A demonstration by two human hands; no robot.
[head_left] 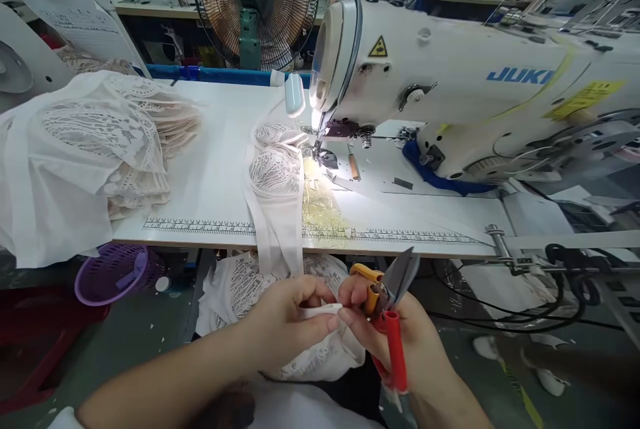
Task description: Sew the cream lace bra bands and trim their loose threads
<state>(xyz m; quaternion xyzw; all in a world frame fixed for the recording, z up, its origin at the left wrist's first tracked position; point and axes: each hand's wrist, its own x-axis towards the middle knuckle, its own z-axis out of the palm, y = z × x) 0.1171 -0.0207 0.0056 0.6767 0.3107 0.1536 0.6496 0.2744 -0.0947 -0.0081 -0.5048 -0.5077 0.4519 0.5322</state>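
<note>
My left hand [295,319] is closed, pinching the end of a narrow white fabric strip [321,310] between thumb and fingers. Opposite it, my right hand [417,342] is closed around scissors [400,277] with orange and red grips, blades pointing up and away. I cannot tell whether the red part is a second tool. My right thumb and fingertips meet at the strip's end. A white lace bra piece [275,172] lies on the table beside the needle, its band hanging over the front edge. Below my hands, more white lace fabric [230,292] rests on my lap.
A JUKI sewing machine [450,69] stands at the right. White lace pieces [80,149] are stacked at the left. Yellowish clear scraps [323,206] and a small screwdriver [353,166] lie near the needle. A fan [255,9] stands behind; a purple basket [103,282] sits below.
</note>
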